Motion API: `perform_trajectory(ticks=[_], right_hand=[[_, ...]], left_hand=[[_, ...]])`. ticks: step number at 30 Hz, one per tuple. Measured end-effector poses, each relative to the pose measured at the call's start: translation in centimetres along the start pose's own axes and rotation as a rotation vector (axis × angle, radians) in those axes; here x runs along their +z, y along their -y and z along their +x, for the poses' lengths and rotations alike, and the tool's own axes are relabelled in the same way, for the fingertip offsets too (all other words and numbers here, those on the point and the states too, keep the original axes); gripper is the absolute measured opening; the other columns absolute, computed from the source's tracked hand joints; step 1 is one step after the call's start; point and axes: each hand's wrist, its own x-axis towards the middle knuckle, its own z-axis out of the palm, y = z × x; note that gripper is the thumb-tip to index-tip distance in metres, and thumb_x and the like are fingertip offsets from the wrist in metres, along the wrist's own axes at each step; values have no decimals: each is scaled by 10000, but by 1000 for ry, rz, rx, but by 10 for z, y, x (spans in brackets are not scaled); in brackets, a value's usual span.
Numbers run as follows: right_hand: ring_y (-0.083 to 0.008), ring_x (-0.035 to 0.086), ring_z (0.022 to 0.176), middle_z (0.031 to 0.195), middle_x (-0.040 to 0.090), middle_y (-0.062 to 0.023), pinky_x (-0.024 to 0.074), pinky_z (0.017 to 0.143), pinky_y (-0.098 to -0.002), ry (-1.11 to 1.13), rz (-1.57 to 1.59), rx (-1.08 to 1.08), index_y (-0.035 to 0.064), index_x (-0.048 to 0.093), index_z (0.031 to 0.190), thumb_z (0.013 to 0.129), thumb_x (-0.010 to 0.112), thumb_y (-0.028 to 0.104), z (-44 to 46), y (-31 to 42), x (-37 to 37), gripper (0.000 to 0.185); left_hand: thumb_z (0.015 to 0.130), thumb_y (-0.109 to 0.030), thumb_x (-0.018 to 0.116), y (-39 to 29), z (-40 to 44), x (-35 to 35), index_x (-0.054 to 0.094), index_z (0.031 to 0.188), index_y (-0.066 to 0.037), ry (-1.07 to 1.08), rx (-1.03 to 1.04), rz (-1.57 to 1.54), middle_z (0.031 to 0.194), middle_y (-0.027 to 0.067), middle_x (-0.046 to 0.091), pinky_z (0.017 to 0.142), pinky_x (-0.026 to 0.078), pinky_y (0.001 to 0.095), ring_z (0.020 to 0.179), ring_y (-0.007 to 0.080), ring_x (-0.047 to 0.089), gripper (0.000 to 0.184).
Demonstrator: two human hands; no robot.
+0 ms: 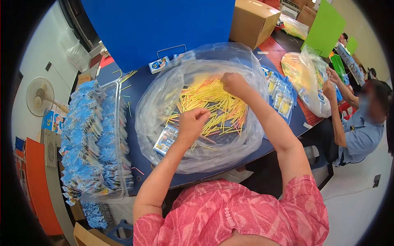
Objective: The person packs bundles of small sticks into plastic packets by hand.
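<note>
A large clear plastic bag [158, 106] lies spread on the table with its mouth rolled open, and a heap of yellow and orange straw-like sticks [217, 108] fills its middle. My left hand [193, 124] hovers over the near left side of the heap, thumb and fingertips pinched together. Whatever the pinch holds is too small to make out. Over the far right of the heap, my right hand [235, 85] is closed, its fingertips turned away from view. A blue-and-white printed packet [166, 139] lies inside the bag, beneath my left wrist.
At left stands a clear plastic bin [120, 135] packed with blue printed packets [86, 135]. More packets [281, 94] lie right of the bag. A blue panel [164, 28] and a cardboard box [254, 22] stand behind. A co-worker [365, 119] handles another bag [305, 82] at right.
</note>
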Motion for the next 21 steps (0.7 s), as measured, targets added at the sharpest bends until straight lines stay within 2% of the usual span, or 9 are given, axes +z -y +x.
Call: perform_trajectory(ticks=[2,4,7,9,10,14,15,18,21], right_hand=[[-225,657,699,744,659,-132,525,621,-323,-53,91,53,-5,665,723,686,625,58,-1,8,-22,83],[-159,619,591,672,640,-90,494,533,-301,128,631,390,-2,644,694,695,662,79,-7,30,-47,84],[-104,577,516,627,623,-59,460,466,-275,238,1019,593,-6,638,689,709,697,105,-20,57,-49,126],[-58,532,474,607,609,-39,425,423,-244,249,1246,660,-14,645,707,727,730,133,-30,69,-48,172],[-58,532,474,607,609,-39,425,423,-244,250,1247,667,-14,645,707,727,730,133,-34,73,-49,172],[-123,596,545,636,634,-62,478,509,-259,314,995,601,-18,666,754,727,733,161,-38,79,-48,193],[-133,604,581,651,634,-67,482,545,-265,175,816,459,-19,664,780,746,719,164,-37,82,-43,194],[-154,619,653,679,635,-76,488,617,-279,-92,456,191,-23,660,830,786,692,170,-38,86,-35,200],[-170,631,748,735,640,-114,475,691,-297,-180,969,308,-14,649,930,827,640,142,-35,79,-41,187]], left_hand=[[805,-107,716,-3,12,3,656,1071,16,-73,157,242,932,44,675,664,473,221,783,75,595,299],[792,-115,728,3,29,13,640,1114,14,-114,228,356,972,52,671,673,476,226,807,83,599,357],[772,-123,732,15,44,36,570,1203,10,-104,309,225,1046,49,634,699,477,235,844,95,590,479],[779,-106,713,-7,38,42,549,1198,7,148,65,-273,1049,42,618,678,465,236,838,91,580,464],[783,-98,703,-12,35,44,538,1196,5,274,-60,-519,1050,38,609,668,459,236,835,89,575,457],[816,-139,660,-6,29,43,588,1121,22,267,-93,-343,956,63,635,824,472,274,948,142,590,352],[816,-139,660,-4,30,41,588,1121,22,265,-98,-340,956,63,635,824,472,274,948,142,590,352],[855,-174,652,1,36,35,609,1007,-13,185,-250,-49,726,-7,574,603,453,250,695,102,571,226],[879,-217,646,0,36,8,603,933,-40,270,-373,-461,625,-51,468,482,330,236,541,64,444,189]])
